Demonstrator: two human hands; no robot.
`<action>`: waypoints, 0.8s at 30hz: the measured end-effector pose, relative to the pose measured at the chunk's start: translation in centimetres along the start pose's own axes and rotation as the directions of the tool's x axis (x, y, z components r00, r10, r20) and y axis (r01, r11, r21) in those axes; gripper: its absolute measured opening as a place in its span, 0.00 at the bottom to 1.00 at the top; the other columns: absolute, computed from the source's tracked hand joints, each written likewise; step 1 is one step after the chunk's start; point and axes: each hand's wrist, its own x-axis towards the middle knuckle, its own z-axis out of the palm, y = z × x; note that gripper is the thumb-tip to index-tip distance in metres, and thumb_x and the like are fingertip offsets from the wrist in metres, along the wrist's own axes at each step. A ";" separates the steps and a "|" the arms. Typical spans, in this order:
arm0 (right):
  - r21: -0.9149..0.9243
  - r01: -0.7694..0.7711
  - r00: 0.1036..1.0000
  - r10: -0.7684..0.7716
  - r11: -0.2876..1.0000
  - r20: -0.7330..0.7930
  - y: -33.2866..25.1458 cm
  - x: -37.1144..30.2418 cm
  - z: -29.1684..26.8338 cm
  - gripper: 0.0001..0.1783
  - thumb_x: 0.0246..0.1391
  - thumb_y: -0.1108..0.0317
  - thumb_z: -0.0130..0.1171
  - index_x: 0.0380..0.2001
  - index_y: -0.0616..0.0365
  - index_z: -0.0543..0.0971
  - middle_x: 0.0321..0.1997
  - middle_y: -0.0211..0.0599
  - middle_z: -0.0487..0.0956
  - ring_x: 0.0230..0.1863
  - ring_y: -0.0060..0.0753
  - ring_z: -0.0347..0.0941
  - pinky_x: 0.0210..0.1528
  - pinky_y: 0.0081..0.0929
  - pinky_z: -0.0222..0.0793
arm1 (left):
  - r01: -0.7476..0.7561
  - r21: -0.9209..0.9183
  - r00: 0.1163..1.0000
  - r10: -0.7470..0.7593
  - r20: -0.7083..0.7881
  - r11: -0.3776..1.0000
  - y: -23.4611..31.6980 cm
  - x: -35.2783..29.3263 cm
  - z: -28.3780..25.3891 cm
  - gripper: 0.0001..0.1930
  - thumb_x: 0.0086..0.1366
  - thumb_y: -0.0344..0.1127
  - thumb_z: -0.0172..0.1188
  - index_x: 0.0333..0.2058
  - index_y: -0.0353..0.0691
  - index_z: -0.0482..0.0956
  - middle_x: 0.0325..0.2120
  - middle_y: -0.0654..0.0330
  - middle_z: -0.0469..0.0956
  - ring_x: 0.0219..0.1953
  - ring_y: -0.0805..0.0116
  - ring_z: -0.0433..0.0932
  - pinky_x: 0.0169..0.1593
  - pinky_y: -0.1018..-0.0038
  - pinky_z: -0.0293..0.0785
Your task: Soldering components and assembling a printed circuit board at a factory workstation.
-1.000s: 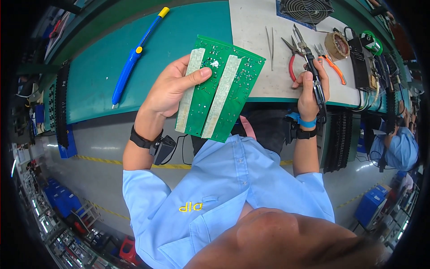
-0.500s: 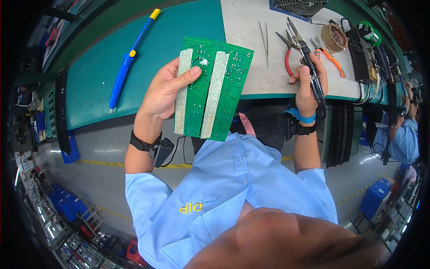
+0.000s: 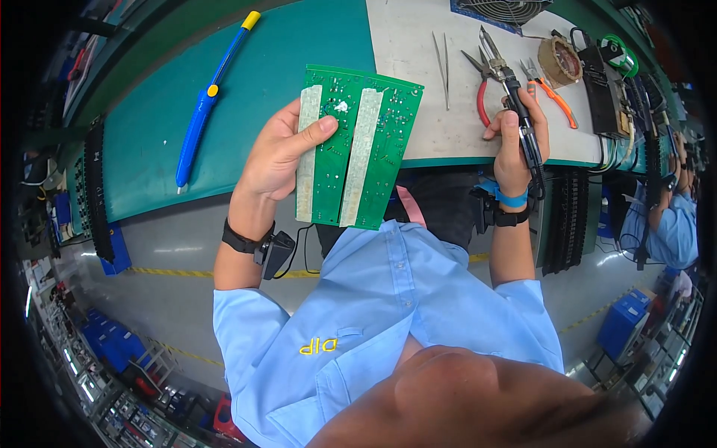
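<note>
My left hand (image 3: 280,153) is closed on the left edge of a green circuit board (image 3: 385,164), thumb on its face and fingers behind. The board is held up in front of my chest, above the bench's near edge. Two pale strips of tape (image 3: 360,157) run down it, and a small white blob (image 3: 341,107) lies near my thumb tip. My right hand (image 3: 515,153) is wrapped around a black soldering iron (image 3: 523,119). Its metal tip points away from me, over the pale part of the bench, apart from the board.
A blue desoldering pump (image 3: 198,127) lies on the green mat (image 3: 299,37). Tweezers (image 3: 444,71), red-handled pliers (image 3: 482,93) and orange-handled cutters (image 3: 551,93) lie near the iron. Farther right are a round brown container (image 3: 560,60), a black box (image 3: 597,89) and a green spool (image 3: 620,56). A fan (image 3: 508,9) stands behind.
Very little differs. The board and my left hand have shifted slightly, while both grips stay the same. The whole view has moved a touch.
</note>
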 end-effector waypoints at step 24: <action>-0.040 -0.024 0.999 0.026 0.999 0.036 0.1 -0.5 -0.3 0.24 0.70 0.67 0.56 0.64 0.67 0.69 0.44 0.49 0.80 0.31 0.26 0.75 0.34 0.26 0.75 | -0.072 -0.089 0.994 0.065 -0.086 0.993 -1.9 0.6 -0.8 0.19 0.72 0.34 0.64 0.58 0.34 0.75 0.51 0.56 0.83 0.51 0.69 0.83 0.54 0.71 0.81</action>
